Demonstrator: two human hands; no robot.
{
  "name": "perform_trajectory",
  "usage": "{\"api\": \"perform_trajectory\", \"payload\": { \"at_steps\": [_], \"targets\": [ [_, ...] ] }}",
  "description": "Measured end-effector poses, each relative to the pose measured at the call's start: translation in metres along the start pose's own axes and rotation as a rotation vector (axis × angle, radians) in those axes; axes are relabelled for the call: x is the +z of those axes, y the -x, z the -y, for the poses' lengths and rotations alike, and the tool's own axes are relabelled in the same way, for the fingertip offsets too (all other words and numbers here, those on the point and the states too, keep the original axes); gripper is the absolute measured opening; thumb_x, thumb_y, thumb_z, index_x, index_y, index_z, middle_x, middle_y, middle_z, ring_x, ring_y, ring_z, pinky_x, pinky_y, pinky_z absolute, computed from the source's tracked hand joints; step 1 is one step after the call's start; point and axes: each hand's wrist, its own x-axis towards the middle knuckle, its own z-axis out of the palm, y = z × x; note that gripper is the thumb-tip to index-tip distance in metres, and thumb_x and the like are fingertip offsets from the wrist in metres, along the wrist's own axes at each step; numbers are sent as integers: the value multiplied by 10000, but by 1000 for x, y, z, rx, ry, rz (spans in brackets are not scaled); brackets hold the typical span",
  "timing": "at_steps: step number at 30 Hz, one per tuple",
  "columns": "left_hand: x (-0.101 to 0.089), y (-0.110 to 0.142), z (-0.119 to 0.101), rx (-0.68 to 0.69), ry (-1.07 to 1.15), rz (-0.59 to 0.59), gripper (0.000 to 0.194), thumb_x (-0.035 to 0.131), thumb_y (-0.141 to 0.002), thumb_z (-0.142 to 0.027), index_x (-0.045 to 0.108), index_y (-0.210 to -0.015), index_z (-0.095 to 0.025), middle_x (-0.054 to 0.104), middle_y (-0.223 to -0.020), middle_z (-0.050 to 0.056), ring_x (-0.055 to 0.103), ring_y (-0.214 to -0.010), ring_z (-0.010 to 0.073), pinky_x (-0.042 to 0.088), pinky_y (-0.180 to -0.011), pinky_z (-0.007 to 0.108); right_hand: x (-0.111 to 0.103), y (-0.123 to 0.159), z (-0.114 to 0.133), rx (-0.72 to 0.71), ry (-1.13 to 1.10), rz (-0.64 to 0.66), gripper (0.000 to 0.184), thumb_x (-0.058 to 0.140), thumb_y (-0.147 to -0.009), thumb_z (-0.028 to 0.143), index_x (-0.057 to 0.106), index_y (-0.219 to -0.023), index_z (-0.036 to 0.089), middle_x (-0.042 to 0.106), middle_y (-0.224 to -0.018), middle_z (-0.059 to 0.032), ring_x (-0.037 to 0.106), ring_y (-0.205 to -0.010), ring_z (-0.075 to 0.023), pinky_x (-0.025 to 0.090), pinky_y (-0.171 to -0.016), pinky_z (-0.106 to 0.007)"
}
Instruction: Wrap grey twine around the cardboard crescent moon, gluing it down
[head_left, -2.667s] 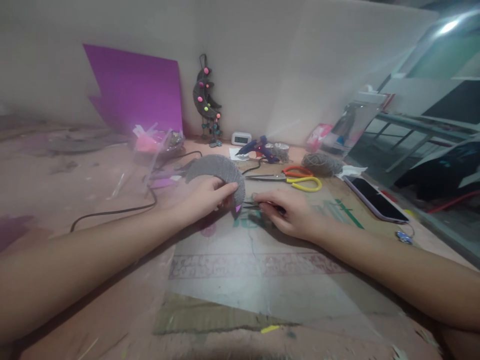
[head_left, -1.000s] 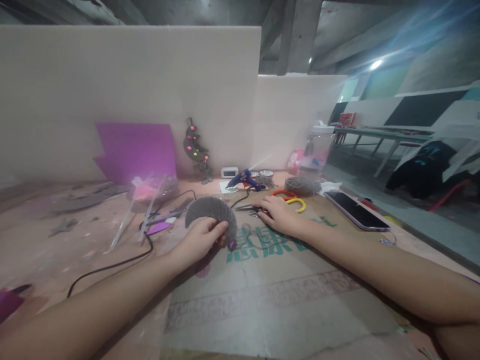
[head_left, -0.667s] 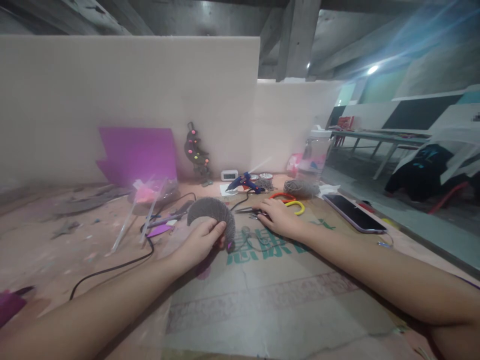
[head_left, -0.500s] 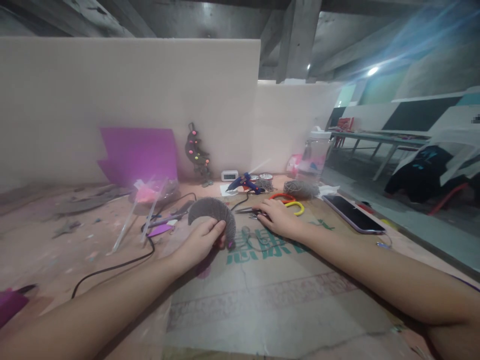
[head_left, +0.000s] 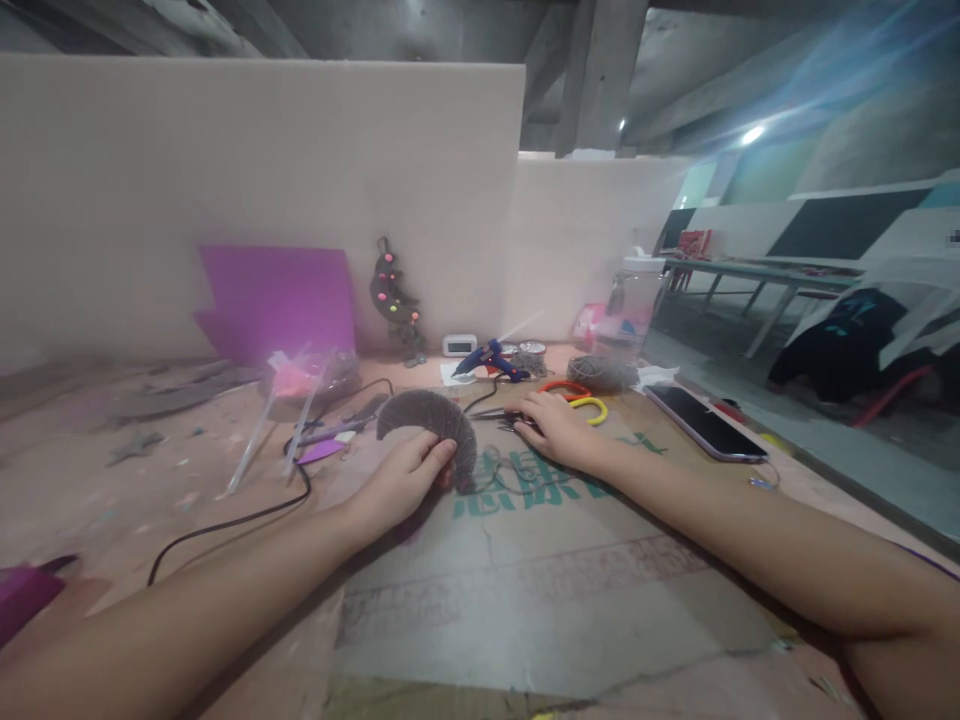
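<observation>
My left hand (head_left: 412, 470) grips a crescent wrapped in grey yarn (head_left: 431, 412), thumb on top near its inner edge. The fingers beneath are mostly hidden. To the right, my right hand (head_left: 551, 425) is closed over the middle of a pair of scissors (head_left: 592, 410) with one orange and one yellow handle loop. The blades point left toward the crescent. A loose strand of grey yarn (head_left: 517, 485) curls on the printed cardboard sheet (head_left: 480, 620) between and below my hands.
Behind the hands lie a blue glue gun (head_left: 491, 360), a small white digital clock (head_left: 459, 345) and a grey yarn ball (head_left: 596, 372). A phone (head_left: 705, 422) is at right. Clear glue sticks (head_left: 251, 440) and a black cord (head_left: 225, 522) are at left. A decorated crescent (head_left: 390, 290) leans on the wall.
The crescent has turned slightly in my left hand, and the purple spot at its lower tip no longer shows. My right hand stays at the scissors. The view has shifted a little.
</observation>
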Motion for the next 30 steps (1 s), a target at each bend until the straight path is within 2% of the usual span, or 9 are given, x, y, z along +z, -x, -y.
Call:
{"api": "perform_trajectory", "payload": {
  "at_steps": [4, 6, 8, 10, 14, 17, 20, 26, 30],
  "targets": [
    [0, 2, 0, 16, -20, 4, 405, 379, -958, -425, 517, -639, -217, 587, -646, 2, 565, -666, 169, 412, -670, 274, -10, -2, 5, 27, -32, -91, 287, 522, -942, 263, 615, -1185, 142, 656, -1007, -116, 587, -943, -243, 448, -858, -396],
    [0, 3, 0, 25, -38, 0, 400, 373, -961, -420, 513, -645, -219, 584, -656, 2, 562, -673, 170, 412, -675, 278, -21, -1, 18, 28, -82, -190, 279, 472, -965, 250, 592, -1197, 151, 650, -1060, -121, 582, -998, -236, 445, -911, -403],
    [0, 4, 0, 38, -58, 6, 398, 368, -962, -413, 512, -647, -219, 582, -660, 4, 559, -675, 173, 411, -677, 282, -31, 3, 37, -36, -215, -310, 236, 486, -958, 240, 613, -1150, 190, 656, -1112, -109, 576, -1070, -239, 437, -960, -418],
    [0, 4, 0, 56, -65, 21, 392, 363, -963, -405, 515, -653, -218, 585, -667, 7, 559, -678, 176, 414, -678, 285, -37, 9, 60, -115, -310, -295, 264, 481, -962, 238, 600, -1197, 223, 648, -1187, -94, 558, -1150, -236, 413, -1020, -443],
    [-1, 4, 1, 113, -53, 44, 313, 371, -958, -376, 557, -774, -204, 633, -754, 21, 585, -734, 188, 439, -717, 291, -34, 21, 88, -257, -337, -141, 343, 473, -969, 272, 548, -1291, 182, 586, -1319, -135, 508, -1240, -240, 411, -1052, -453],
    [0, 5, 3, 162, -22, 65, 268, 387, -949, -349, 599, -957, -185, 687, -895, 45, 611, -812, 202, 463, -766, 303, -29, 23, 88, -347, -288, -121, 376, 447, -974, 266, 519, -1329, 166, 571, -1344, -150, 481, -1279, -246, 355, -1098, -490],
    [2, 5, 4, 181, 3, 46, 276, 415, -934, -347, 618, -1028, -185, 706, -971, 56, 626, -884, 219, 481, -810, 317, -28, 22, 82, -407, -233, -134, 410, 413, -980, 250, 482, -1380, 192, 599, -1321, -133, 494, -1276, -242, 304, -1124, -519],
    [5, 6, 7, 162, 39, -81, 267, 479, -897, -376, 627, -1019, -190, 716, -1020, 75, 634, -972, 238, 500, -865, 345, -28, 22, 81, -444, -187, -149, 469, 397, -986, 251, 409, -1454, 213, 587, -1348, -125, 494, -1280, -234, 323, -1110, -510],
    [4, 4, 9, 134, 40, -82, 283, 510, -882, -420, 631, -950, -174, 722, -972, 90, 640, -998, 256, 513, -877, 368, -27, 22, 80, -448, -172, -154, 443, 396, -984, 252, 456, -1417, 183, 610, -1313, -128, 496, -1271, -236, 335, -1104, -502]
  ]
}}
